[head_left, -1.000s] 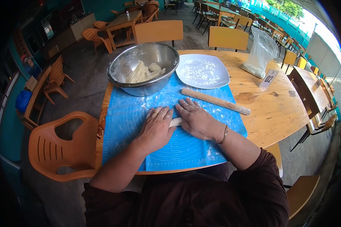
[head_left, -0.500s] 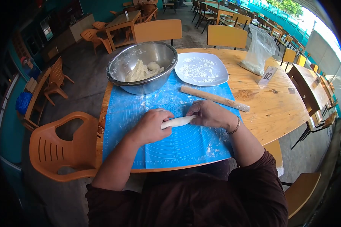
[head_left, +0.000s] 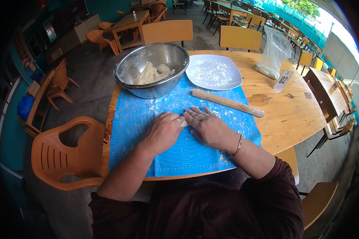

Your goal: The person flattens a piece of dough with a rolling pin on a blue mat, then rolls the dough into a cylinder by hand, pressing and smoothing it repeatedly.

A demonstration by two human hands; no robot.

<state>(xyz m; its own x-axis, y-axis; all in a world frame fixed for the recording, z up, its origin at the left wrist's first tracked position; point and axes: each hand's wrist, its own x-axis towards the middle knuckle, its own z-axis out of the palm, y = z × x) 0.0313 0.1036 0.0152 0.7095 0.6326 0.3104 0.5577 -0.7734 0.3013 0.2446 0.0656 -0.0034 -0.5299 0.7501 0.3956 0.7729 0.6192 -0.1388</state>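
A short roll of pale dough [head_left: 184, 124] lies on the blue silicone mat [head_left: 179, 155], mostly hidden under my hands. My left hand [head_left: 164, 129] curls its fingers over the dough's left part. Flat on the right part rests my right hand [head_left: 209, 126], its fingers stretched out and slightly spread. Just beyond my right hand, a wooden rolling pin [head_left: 227, 103] lies slanted across the mat's edge onto the table. Flour dusts the mat around both hands.
Behind the mat stand a steel bowl [head_left: 151, 89] holding more dough and a white plate [head_left: 213, 71] dusted with flour. Farther right on the wooden table [head_left: 295, 119] are a plastic bag of flour [head_left: 272, 55] and a number card [head_left: 283, 79]. An orange chair [head_left: 68, 153] stands left.
My right hand has gone from pinching the dough's right end to lying flat over it. Both hands are closer together, and less dough shows. The mat's right edge has shifted outward.
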